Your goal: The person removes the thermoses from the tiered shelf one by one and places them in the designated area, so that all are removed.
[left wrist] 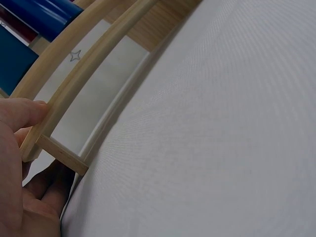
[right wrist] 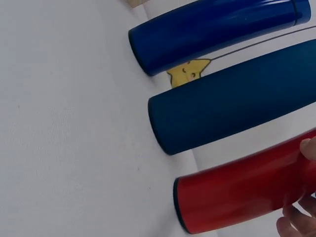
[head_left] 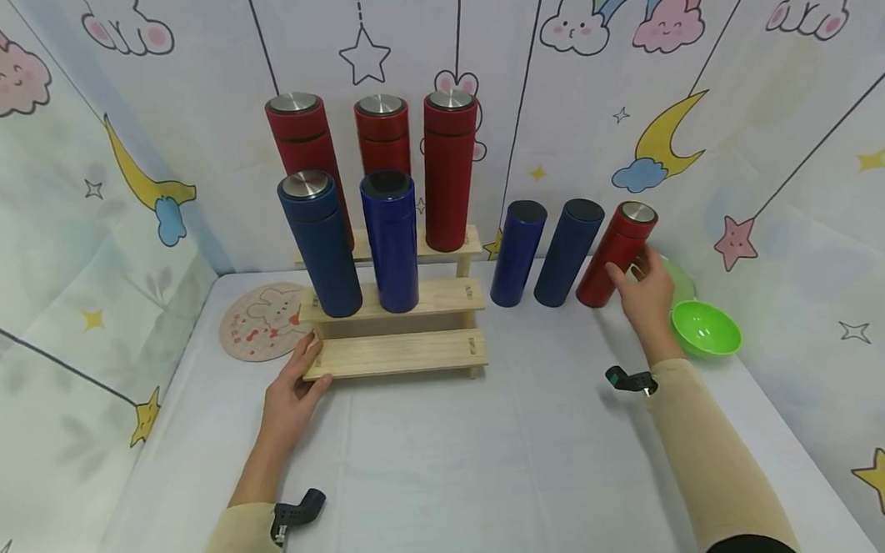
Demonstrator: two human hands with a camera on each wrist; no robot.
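A three-tier wooden rack (head_left: 401, 354) stands on the table. My left hand (head_left: 289, 393) holds the left end of its lowest step; in the left wrist view the thumb (left wrist: 29, 111) lies on the slat. My right hand (head_left: 648, 299) grips a red thermos (head_left: 610, 259) with a silver lid, at the right end of a row on the table. Beside it stand a dark blue thermos (head_left: 569, 253) and a glossy blue thermos (head_left: 516, 256). The middle step carries a matte blue thermos (head_left: 323, 249) and a glossy blue one (head_left: 392, 246). Three red thermoses (head_left: 452, 176) occupy the top step.
A green bowl (head_left: 706, 328) sits right of my right hand, with a pale green round item (head_left: 679, 279) partly hidden behind the hand. Left of the rack lies a round bunny-printed mat (head_left: 257, 324). Printed cloth walls (head_left: 539, 104) enclose the white table (head_left: 452, 460).
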